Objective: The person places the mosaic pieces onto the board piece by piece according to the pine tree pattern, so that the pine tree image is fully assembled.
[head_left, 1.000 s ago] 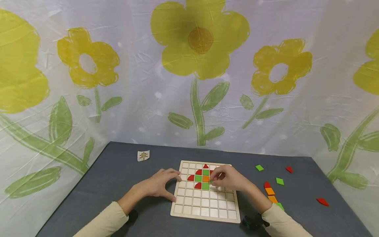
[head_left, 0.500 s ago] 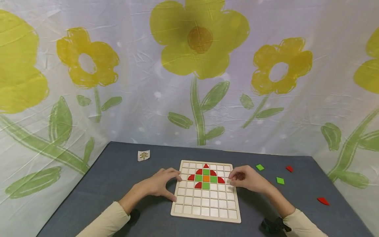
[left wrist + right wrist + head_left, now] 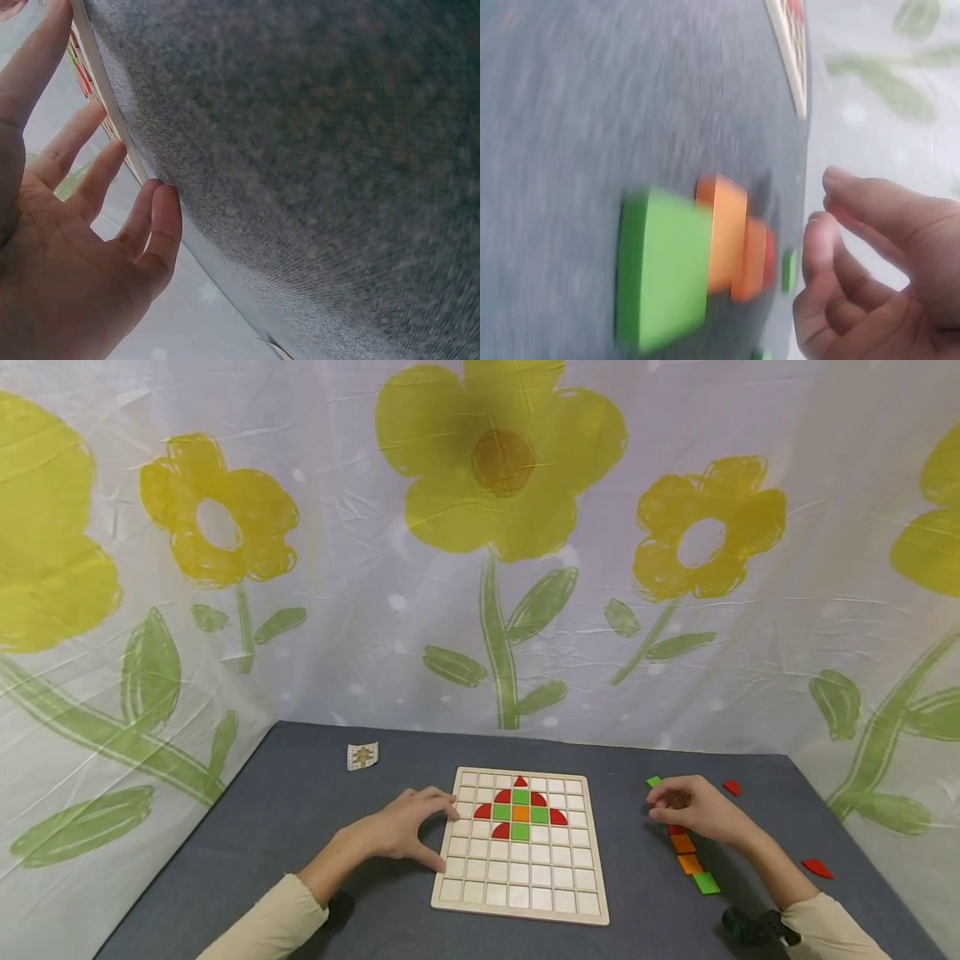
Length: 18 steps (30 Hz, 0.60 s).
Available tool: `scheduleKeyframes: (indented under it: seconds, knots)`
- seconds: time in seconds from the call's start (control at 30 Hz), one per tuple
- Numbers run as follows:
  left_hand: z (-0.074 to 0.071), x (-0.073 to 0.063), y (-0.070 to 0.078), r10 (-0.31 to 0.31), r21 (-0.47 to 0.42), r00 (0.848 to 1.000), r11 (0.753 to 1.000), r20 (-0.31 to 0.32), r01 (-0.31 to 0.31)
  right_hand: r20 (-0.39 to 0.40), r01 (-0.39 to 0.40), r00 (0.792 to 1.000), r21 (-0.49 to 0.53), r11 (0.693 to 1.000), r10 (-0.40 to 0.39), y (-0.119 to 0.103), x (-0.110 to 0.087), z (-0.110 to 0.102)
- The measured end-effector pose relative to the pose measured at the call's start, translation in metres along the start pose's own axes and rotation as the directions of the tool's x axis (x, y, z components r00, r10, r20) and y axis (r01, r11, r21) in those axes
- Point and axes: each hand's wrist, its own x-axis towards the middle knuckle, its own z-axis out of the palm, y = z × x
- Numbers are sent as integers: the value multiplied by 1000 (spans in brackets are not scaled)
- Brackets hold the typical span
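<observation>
A square wooden grid board (image 3: 525, 878) lies on the table in the head view. Set in its upper half is a figure of red curved pieces (image 3: 558, 817), a red triangle (image 3: 521, 782), green squares (image 3: 520, 832) and an orange square (image 3: 521, 813). My left hand (image 3: 405, 827) rests at the board's left edge, thumb and fingers spread. In the left wrist view its fingertips (image 3: 94, 112) lie along the wooden rim. To the right of the board my right hand (image 3: 697, 810) hovers above loose pieces. Its fingers are loosely bent, with nothing between thumb and forefinger in the right wrist view.
A row of a red piece (image 3: 677, 830), orange squares (image 3: 690, 864) and a green square (image 3: 706, 883) lies below the right hand. Other red pieces (image 3: 817, 868) are farther right. A patterned card (image 3: 362, 756) lies at the back left, before a flowered curtain (image 3: 337, 568).
My right hand has moved from over the board's figure rightward to the loose pieces. Its withdrawal uncovered a green square and red curved pieces on the board. The left hand has stayed put.
</observation>
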Motion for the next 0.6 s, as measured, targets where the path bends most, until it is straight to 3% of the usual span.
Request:
scheduleKeyframes:
  seconds: [0.3,0.43,0.6]
  knots:
    - [2,0,-2,13,10,1000,1000,0,-13,18,-15,1000,-26,1000,16,14,-16,-16]
    - [2,1,-3,20,5,1000,1000,-3,-20,26,-53,998,-35,998,54,16,-18,-17]
    - [2,1,-4,27,7,1000,1000,-3,-27,31,-42,999,-64,997,44,18,-20,-14]
